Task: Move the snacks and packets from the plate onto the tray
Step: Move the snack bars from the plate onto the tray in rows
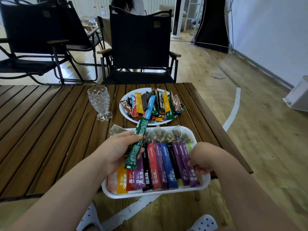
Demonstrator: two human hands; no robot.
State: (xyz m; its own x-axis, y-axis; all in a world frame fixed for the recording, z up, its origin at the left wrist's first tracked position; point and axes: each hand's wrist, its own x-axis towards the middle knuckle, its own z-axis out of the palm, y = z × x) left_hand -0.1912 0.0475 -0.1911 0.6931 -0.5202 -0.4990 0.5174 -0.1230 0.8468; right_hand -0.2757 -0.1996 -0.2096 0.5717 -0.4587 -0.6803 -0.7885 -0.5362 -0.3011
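Two hands over tray (155, 195): left hand (116, 152) pinching green stick packet (137, 144), label unreadable.

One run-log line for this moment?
left hand: holding green stick packet over tray | right hand: gripping purple packet | plate: still full

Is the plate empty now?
No, the plate beyond the tray holds a heap of packets.

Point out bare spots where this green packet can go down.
White tray: crowded; its row of stick packets and tea bags leave only the corner under the left hand holding the green stick packet. Wooden slat table left of the clear glass is bare.
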